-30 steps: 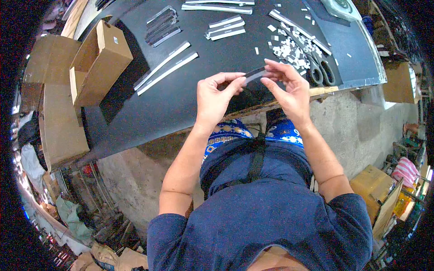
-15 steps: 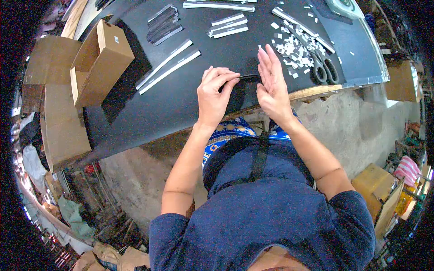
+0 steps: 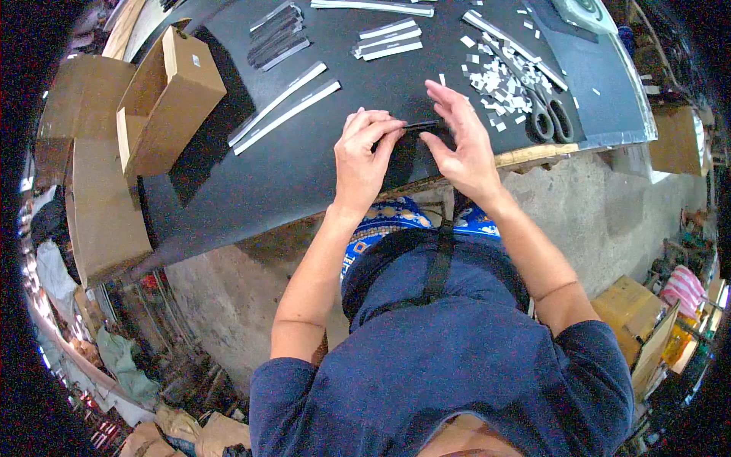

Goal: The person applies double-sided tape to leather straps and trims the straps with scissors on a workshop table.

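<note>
Between the thumb and fingers of my left hand point(image 3: 364, 156) is one end of a thin black strip point(image 3: 422, 125). The strip's other end points toward my right hand point(image 3: 463, 145), whose thumb and fingers are spread apart around that end. Whether the right hand touches the strip is hard to tell. Both hands are over the front edge of the dark table point(image 3: 221, 221). To the right of my right hand lie a pair of scissors point(image 3: 550, 118) and a pile of small white pieces point(image 3: 499, 82).
Two white strips point(image 3: 285, 118) lie left of my hands. Farther back are short white strips point(image 3: 390, 39), a bundle of dark strips point(image 3: 278, 38) and a long strip point(image 3: 514, 47). An open cardboard box point(image 3: 179, 95) stands at the left, and a clear container point(image 3: 585, 14) at the back right.
My right hand has opened wider, its thumb moving away from its fingers, and has shifted slightly right. My left hand keeps its pinch on the black strip.
</note>
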`<state>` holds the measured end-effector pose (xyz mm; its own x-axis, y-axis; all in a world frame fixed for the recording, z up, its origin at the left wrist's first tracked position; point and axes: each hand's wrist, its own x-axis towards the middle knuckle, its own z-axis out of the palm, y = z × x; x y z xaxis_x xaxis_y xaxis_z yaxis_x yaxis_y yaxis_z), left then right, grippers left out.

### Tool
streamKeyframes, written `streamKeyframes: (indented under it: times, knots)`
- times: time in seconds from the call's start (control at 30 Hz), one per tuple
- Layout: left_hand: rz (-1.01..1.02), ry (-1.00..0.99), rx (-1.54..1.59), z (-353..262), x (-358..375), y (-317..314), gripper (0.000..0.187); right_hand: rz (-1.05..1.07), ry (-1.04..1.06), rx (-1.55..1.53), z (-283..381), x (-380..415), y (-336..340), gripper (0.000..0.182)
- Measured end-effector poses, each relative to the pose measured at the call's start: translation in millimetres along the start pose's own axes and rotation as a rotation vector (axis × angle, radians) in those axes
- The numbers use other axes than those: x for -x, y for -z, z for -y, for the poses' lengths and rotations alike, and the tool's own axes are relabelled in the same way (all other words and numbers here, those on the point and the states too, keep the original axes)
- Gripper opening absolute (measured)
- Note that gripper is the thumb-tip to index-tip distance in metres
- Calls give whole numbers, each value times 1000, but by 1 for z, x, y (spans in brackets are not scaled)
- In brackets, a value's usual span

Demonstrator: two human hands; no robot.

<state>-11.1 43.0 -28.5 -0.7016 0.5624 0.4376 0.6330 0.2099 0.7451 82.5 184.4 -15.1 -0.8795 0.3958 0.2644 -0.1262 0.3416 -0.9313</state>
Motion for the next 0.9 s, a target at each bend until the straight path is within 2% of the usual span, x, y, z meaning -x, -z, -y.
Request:
streamKeyframes:
  times: [0.03, 0.07, 0.13, 0.17, 0.23, 0.3, 0.33, 0.4, 0.43, 0.47, 0.9]
  knots:
    - [-2, 1, 0, 0, 0, 0, 12, -85, 17, 52, 5, -4, 0, 50]
    - [5, -4, 0, 0, -1, 1, 12, -83, 17, 52, 2, -6, 3, 50]
    - [7, -7, -4, 0, -1, 2, 13, 55, 220, 373, -6, -12, 11, 36]
    - [15, -9, 4, 0, -1, 1, 13, 11, 266, 362, -4, -16, 8, 18]
    - [10, -5, 0, 1, -2, 2, 14, 52, 266, 367, -9, -17, 9, 16]
    - [41, -31, 2, 2, -1, 6, 24, 72, 302, 380, -11, -20, 8, 9]
    - [36, -22, -9, 1, 1, 11, 24, 81, 305, 369, -11, -21, 8, 9]
    - [25, 123, 39, -9, 2, 21, 37, 81, 276, 385, -10, -19, 9, 10]
    - [34, 103, -7, -8, 4, 27, 46, 74, 273, 385, -10, -19, 9, 10]
    - [36, 107, -8, -6, 6, 32, 46, 76, 270, 383, -10, -19, 9, 10]
    - [42, -28, -104, 5, 7, 40, 20, 85, 283, 394, -10, -20, 9, 13]
